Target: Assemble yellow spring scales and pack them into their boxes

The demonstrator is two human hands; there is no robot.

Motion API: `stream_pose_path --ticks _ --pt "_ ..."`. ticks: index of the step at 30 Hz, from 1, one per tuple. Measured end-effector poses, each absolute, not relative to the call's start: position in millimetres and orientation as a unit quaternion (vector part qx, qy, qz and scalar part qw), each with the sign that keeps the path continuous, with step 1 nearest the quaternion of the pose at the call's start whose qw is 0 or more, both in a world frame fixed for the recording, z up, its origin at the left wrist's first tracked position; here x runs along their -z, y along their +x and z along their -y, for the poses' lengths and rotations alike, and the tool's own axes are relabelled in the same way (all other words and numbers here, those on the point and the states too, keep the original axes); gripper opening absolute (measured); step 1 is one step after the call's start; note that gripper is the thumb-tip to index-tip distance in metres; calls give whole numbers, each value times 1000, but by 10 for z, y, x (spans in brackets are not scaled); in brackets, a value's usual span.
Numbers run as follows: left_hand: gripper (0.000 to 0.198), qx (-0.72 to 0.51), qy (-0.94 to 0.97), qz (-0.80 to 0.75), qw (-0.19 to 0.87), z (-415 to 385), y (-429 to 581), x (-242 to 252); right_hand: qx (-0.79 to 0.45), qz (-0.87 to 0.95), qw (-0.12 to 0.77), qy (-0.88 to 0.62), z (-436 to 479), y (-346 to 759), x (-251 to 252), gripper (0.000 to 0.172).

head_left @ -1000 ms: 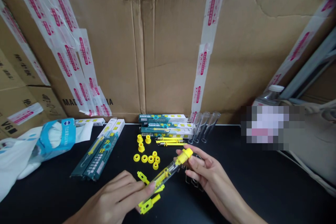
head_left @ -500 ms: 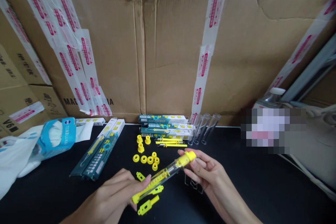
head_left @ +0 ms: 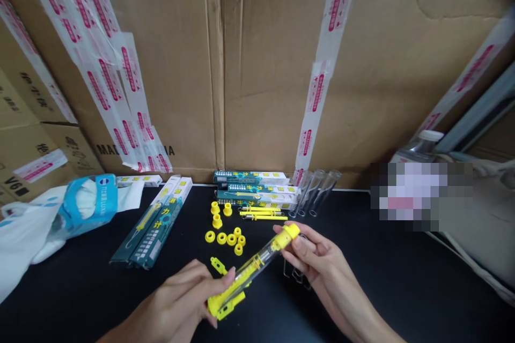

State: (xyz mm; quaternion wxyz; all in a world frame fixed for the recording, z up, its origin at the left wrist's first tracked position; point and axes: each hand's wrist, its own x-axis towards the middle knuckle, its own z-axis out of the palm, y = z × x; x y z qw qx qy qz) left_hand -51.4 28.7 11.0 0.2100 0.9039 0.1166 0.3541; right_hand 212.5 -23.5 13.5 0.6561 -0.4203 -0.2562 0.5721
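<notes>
A spring scale (head_left: 257, 263) with a clear tube, a yellow inner scale and yellow ends lies slantwise between my hands. My left hand (head_left: 181, 297) is closed round its lower end, the thumb along the tube. At the upper end, my right hand (head_left: 322, 260) pinches the yellow cap (head_left: 290, 231). Metal wire hooks (head_left: 295, 273) show beneath the right fingers; whether that hand touches them I cannot tell. Behind and below the tube lie flat yellow tabs (head_left: 218, 265), partly hidden. Several yellow collars (head_left: 232, 239) are on the table just beyond.
Yellow rods with springs (head_left: 263, 214) and clear tubes (head_left: 325, 193) lie at the back. Printed boxes stand behind them (head_left: 249, 188) and at left (head_left: 155, 225). A blue tissue pack (head_left: 90, 201) is far left, a bottle (head_left: 428, 142) far right. A cardboard wall (head_left: 265, 75) closes the back.
The view has tipped slightly downward. Both hands keep their hold on the spring scale, whose lower end has shifted a little to the right, now overlapping a yellow tab.
</notes>
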Motion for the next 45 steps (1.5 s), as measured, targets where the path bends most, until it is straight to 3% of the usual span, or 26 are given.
stream_pose_path --ticks 4,20,35,40,45 --pt "38 -350 908 -124 192 -246 -527 -173 -583 265 650 -409 231 2131 -118 43" --pt "59 -340 900 -133 240 -261 -570 -37 -590 260 665 -376 239 2083 -68 23" --pt "54 -319 887 -208 262 -224 -576 -83 -569 278 681 -369 249 2065 -159 16" --pt "52 -259 882 -276 279 -185 -599 -39 -562 288 678 -376 236 2092 -167 37" --pt "52 -269 883 -274 270 -154 -608 -77 -546 302 669 -403 229 2098 -137 35"
